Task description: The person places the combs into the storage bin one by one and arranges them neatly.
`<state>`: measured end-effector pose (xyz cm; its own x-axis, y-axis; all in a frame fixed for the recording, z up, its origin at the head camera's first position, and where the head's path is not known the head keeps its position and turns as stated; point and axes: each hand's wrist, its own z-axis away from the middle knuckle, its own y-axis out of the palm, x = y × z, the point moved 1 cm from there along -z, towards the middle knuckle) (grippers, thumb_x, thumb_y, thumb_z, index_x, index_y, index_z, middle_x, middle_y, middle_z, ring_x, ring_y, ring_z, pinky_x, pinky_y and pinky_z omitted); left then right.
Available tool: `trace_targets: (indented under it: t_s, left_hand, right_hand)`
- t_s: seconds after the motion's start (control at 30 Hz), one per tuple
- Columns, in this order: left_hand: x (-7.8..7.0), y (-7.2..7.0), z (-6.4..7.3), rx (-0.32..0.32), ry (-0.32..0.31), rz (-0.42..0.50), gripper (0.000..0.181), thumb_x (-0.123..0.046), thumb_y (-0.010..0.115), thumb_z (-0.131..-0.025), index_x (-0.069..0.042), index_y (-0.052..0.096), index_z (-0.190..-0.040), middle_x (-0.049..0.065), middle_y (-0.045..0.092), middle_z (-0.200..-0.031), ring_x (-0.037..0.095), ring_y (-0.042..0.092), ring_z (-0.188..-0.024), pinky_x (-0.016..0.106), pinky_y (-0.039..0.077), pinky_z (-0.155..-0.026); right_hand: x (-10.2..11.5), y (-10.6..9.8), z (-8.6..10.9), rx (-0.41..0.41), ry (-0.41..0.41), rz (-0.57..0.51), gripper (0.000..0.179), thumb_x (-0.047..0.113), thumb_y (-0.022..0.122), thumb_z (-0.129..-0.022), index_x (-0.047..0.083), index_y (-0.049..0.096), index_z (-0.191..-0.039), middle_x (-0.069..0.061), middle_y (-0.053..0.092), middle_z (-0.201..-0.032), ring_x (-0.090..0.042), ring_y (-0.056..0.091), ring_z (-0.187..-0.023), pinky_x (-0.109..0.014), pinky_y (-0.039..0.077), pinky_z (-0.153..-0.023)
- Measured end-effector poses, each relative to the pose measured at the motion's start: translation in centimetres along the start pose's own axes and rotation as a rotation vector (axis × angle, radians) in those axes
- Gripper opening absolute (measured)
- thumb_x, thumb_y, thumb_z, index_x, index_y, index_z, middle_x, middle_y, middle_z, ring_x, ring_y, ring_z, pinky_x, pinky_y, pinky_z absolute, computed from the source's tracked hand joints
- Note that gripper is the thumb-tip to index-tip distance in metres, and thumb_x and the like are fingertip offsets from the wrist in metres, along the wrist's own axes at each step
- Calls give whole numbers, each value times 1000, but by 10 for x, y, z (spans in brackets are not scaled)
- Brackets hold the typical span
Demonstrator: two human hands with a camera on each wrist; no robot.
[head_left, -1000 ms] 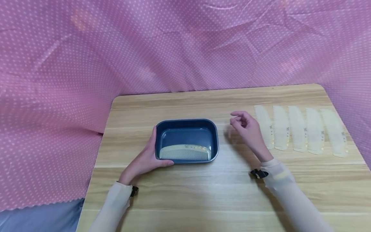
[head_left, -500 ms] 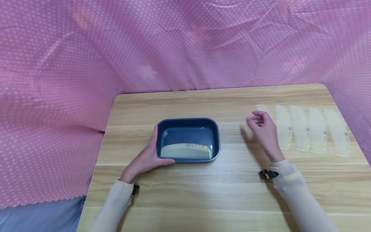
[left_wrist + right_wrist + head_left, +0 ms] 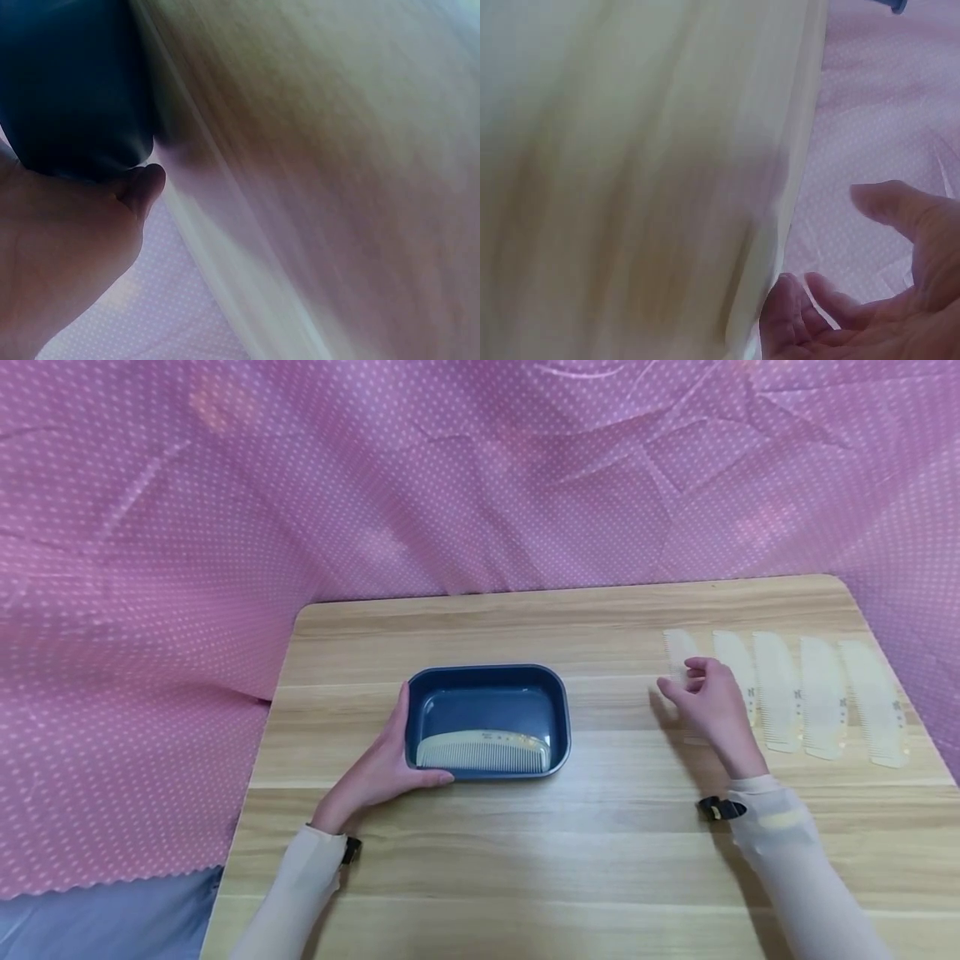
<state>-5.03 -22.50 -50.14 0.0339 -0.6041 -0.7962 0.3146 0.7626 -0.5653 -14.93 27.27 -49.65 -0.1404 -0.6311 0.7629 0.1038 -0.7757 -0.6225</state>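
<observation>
A dark blue rectangular tray (image 3: pixel 564 718) stands on the table, holding one pale comb (image 3: pixel 483 753) along its near side, teeth toward me. My left hand (image 3: pixel 378 764) grips the tray's left end, thumb along the near rim and fingers at the left side. In the left wrist view the hand (image 3: pixel 67 232) lies against the tray's dark wall (image 3: pixel 75 82). My right hand (image 3: pixel 708 706) is over the leftmost comb (image 3: pixel 678 647) of a row, hiding its lower part. Thumb and fingers stand apart with nothing between them; the right wrist view shows this hand (image 3: pixel 855 300) beside a comb's edge (image 3: pixel 751 281).
Several more pale translucent combs, such as the rightmost comb (image 3: pixel 873 706), lie side by side at the right of the wooden table (image 3: pixel 525 860). A pink dotted cloth (image 3: pixel 480 485) hangs behind the table's far edge and at its sides.
My right hand has moved right from beside the tray to over the leftmost comb of the row, coming slightly nearer to me. The left hand keeps its grip on the tray.
</observation>
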Motion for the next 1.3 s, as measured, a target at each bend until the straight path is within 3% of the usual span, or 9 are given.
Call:
trace_targets:
  t_s: [0.23,0.47,0.57,0.9,1.3]
  left_hand:
    - [1,0,0,-2,12,1,149,-55,96,-81,-46,-24,-168,-9,-8,-181,23,2,-166,64,17,-128]
    - [2,1,-2,-3,16,7,148,-53,96,-82,-48,-24,-167,-9,-8,-181,21,2,-165,63,17,-128]
    - [1,0,-3,-3,22,11,148,-52,97,-82,-48,-24,-167,-9,-7,-181,21,3,-165,63,17,-128]
    - [1,-1,2,-8,18,11,147,-53,97,-81,-49,-23,-167,-10,-6,-181,22,4,-166,65,18,-127]
    - [1,1,0,-7,21,19,147,-51,97,-82,-49,-23,-167,-9,-6,-181,23,4,-166,66,16,-127]
  right_hand:
    - [-6,-9,-2,-60,5,180,82,32,77,-100,-24,42,-150,-44,47,-139,-57,48,-124,-69,43,-104]
    - [-6,-11,-2,-25,47,242,89,26,81,-93,-22,37,-154,-45,42,-138,-62,39,-128,-70,42,-102]
    - [-7,-14,-2,-6,58,262,92,27,82,-94,-23,33,-154,-49,42,-136,-65,42,-125,-73,43,-102]
    - [-2,-11,-3,71,33,253,94,31,85,-96,-26,33,-150,-51,49,-134,-64,53,-120,-73,43,-104]
    - [-2,-6,0,122,-27,114,66,15,70,-107,-17,32,-151,-46,59,-129,-54,64,-113,-61,55,-92]
